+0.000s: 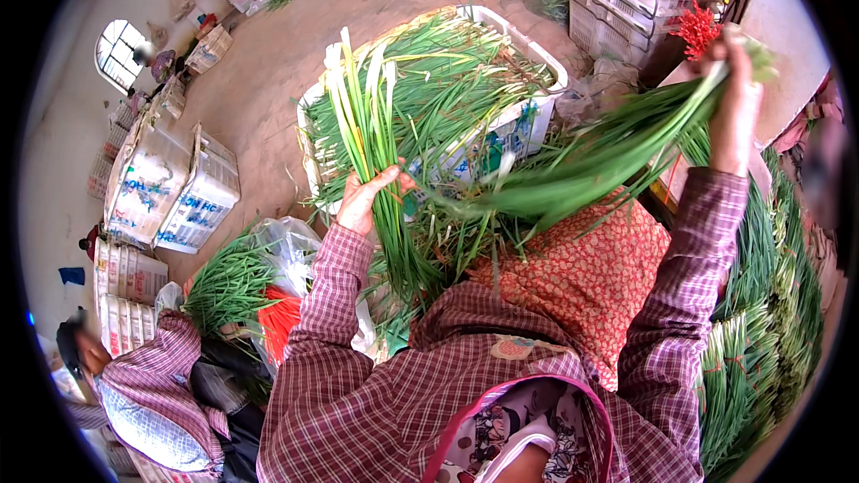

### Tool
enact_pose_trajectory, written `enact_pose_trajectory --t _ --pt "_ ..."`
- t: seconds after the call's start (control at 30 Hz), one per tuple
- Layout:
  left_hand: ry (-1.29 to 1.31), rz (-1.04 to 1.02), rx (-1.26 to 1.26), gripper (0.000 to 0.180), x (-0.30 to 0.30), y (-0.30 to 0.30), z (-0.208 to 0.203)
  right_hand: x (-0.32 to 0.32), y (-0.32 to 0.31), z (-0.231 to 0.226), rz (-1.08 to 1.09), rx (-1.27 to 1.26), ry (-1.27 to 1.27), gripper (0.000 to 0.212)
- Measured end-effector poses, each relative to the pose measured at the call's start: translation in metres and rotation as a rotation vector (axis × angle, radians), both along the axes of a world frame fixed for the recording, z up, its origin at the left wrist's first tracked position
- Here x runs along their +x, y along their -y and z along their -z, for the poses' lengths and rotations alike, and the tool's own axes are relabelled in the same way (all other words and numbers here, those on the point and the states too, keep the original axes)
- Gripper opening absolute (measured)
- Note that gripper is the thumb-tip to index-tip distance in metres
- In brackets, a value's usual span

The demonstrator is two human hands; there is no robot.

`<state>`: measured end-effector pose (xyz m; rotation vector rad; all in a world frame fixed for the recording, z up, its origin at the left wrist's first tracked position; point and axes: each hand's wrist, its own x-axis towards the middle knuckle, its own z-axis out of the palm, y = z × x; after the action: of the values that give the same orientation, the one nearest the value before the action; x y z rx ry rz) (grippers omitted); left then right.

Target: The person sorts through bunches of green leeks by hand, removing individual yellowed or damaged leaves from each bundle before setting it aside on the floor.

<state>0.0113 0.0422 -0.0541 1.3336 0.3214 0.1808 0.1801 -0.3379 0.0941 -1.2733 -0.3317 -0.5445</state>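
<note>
My left hand [365, 201] is closed around a loose bunch of chives [362, 116], its pale stalk ends pointing up and its green leaves hanging below the fist. My right hand [735, 72], raised at the far right, grips a second bunch of chives [608, 156] by its pale ends. The long leaves of that bunch trail left and downward, smeared by motion. Behind my left hand stands a white plastic crate [548, 63], heaped with chives lying flat. A red patterned cloth [582, 277] covers my lap, with loose leaves over its upper edge.
Stacked white crates [613, 0] stand at the back right, near a cluster of red ties [698, 29]. Tied chive bundles [747, 367] are piled along my right side. At left are red strips [282, 315], more crates [174, 183] and a seated person in a plaid sleeve [170, 349].
</note>
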Motion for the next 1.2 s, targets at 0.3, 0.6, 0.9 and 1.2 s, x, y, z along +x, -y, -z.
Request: enact_pose_trajectory --t 0.3,0.6,0.9,1.2 --pt "0.047 0.162 -0.054 0.023 0.006 0.051 -0.02 -0.038 -0.127 0.033 -0.615 -0.286 -0.11 0.019" --pt "0.114 0.235 0.008 0.025 0.01 0.077 -0.021 -0.042 -0.163 0.048 -0.584 -0.425 -0.008 0.027" --pt "0.182 0.208 -0.292 0.037 0.007 0.043 -0.012 -0.09 -0.144 0.101 -0.617 -1.028 0.466 0.019" --pt "0.051 0.122 -0.231 0.028 0.01 0.05 -0.018 -0.065 -0.13 0.052 -0.38 -0.551 0.067 0.028"
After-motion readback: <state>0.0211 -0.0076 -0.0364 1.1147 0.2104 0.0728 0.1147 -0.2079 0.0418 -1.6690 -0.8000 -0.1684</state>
